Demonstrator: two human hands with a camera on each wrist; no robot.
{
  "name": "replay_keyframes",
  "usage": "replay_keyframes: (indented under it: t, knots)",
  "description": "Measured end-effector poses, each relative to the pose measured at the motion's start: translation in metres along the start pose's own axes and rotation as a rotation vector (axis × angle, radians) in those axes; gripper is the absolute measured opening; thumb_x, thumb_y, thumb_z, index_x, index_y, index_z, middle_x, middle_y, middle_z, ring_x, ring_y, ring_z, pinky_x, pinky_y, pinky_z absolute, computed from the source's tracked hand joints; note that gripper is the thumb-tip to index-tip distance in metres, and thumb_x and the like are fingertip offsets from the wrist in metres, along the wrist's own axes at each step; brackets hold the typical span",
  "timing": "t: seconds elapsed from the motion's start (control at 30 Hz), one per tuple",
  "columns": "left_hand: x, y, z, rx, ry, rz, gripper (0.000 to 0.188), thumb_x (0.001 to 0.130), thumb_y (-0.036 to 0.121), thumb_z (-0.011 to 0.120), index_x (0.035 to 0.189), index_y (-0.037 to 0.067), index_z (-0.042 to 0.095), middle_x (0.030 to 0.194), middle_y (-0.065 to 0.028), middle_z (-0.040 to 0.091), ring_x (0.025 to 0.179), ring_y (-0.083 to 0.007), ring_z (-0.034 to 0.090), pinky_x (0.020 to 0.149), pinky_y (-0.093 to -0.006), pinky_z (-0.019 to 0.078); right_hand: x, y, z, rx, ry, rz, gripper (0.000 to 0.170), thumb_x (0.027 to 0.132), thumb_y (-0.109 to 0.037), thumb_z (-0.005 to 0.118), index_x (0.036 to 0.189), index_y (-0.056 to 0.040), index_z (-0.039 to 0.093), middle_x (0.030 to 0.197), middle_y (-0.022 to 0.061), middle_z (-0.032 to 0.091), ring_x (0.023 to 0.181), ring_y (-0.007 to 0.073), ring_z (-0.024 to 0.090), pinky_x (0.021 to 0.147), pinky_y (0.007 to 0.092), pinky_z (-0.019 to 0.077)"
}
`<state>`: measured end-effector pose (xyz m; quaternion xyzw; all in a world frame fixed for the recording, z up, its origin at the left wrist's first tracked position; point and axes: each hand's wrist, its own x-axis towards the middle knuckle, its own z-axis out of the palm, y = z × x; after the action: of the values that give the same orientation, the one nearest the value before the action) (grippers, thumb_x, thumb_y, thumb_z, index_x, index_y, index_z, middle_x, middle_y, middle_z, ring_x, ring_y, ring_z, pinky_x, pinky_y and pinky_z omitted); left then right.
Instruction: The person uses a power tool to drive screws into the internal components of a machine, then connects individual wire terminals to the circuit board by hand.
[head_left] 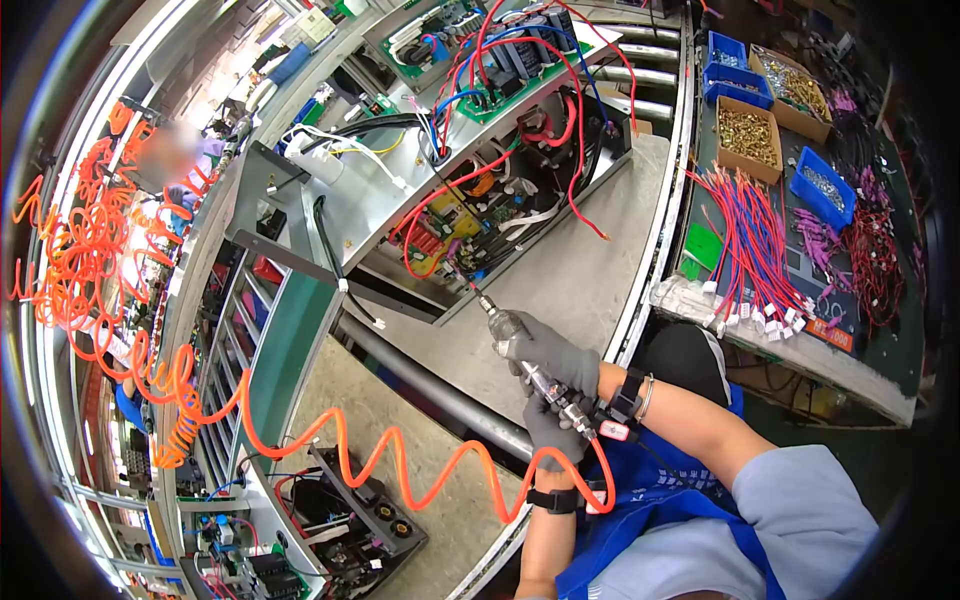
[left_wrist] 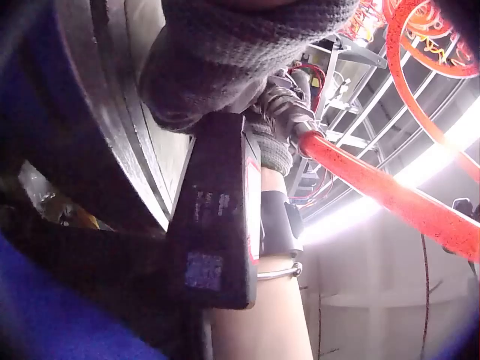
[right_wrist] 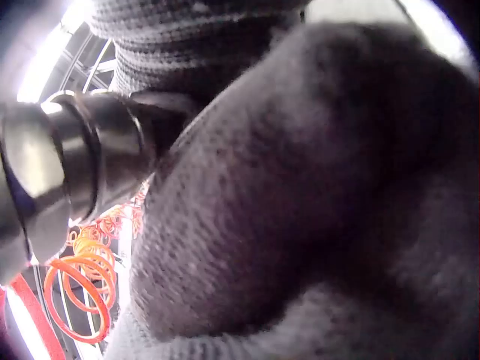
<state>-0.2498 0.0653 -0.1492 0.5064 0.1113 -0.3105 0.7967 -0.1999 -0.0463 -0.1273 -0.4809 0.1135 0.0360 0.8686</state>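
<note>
In the head view, my gloved right hand [head_left: 550, 350] grips the front of an air screwdriver [head_left: 545, 382]. My gloved left hand [head_left: 556, 432] holds the same tool farther back, near its hose end. The screwdriver's bit points at the lower edge of an open metal chassis [head_left: 400, 212], close to its wiring and boards. An orange coiled air hose [head_left: 400, 480] runs from the tool's rear. In the left wrist view the hose fitting [left_wrist: 289, 109] shows beside grey glove knit. Dark glove fabric [right_wrist: 247, 202] fills most of the right wrist view, next to the shiny tool barrel [right_wrist: 75, 154].
Loose red and blue wires [head_left: 575, 150] hang off the chassis. To the right, a bench carries wire bundles [head_left: 745, 245], a carton of brass parts [head_left: 748, 138] and blue bins [head_left: 822, 188]. A second unit [head_left: 355, 515] sits at lower left. Rollers [head_left: 430, 385] cross the line.
</note>
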Motion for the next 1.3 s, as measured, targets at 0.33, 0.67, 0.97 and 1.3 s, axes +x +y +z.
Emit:
replay_keyframes:
  t: [0.33,0.67,0.97,1.3]
  knots:
    - [-0.007,-0.001,0.002,0.285,-0.025,0.184,0.011,0.087,-0.007,0.048,0.093,0.002,0.052,0.08,-0.0017,0.053,0.063,-0.0086,0.055,0.06,-0.024,0.0543,0.003,0.006,-0.002,-0.011,-0.007,-0.021,0.068,0.085,-0.036,0.07,0.139,-0.0081,0.038,0.077,0.0059,0.054,0.058,0.0129,0.054,0.047,0.0297,0.0479]
    - [-0.01,-0.001,-0.005,0.209,-0.117,0.192,0.02,0.083,-0.01,0.053,0.098,0.003,0.052,0.082,-0.0017,0.055,0.07,-0.0094,0.055,0.06,-0.0235,0.0494,0.006,0.009,-0.001,0.05,-0.006,-0.027,0.067,0.083,-0.031,0.07,0.137,-0.0079,0.038,0.074,0.0052,0.053,0.053,0.0129,0.053,0.044,0.0299,0.0472]
    - [0.002,0.003,-0.031,-0.239,-0.397,-0.091,0.016,0.095,0.018,0.058,0.102,0.005,0.056,0.087,-0.0024,0.058,0.075,-0.0114,0.056,0.065,-0.0246,0.0466,-0.009,-0.014,-0.011,0.208,-0.127,0.088,0.047,0.083,-0.034,0.062,0.122,-0.0122,0.045,0.075,0.0043,0.054,0.053,0.0129,0.054,0.047,0.0294,0.05]
    - [0.029,0.028,-0.009,0.548,-0.157,-0.049,0.012,0.089,0.013,0.067,0.092,0.002,0.063,0.074,-0.0066,0.066,0.055,-0.0127,0.058,0.047,-0.0233,0.0431,-0.005,-0.021,-0.03,0.307,-0.203,0.144,0.039,0.082,-0.031,0.06,0.115,-0.0134,0.046,0.07,0.005,0.052,0.05,0.0138,0.054,0.044,0.0315,0.0508]
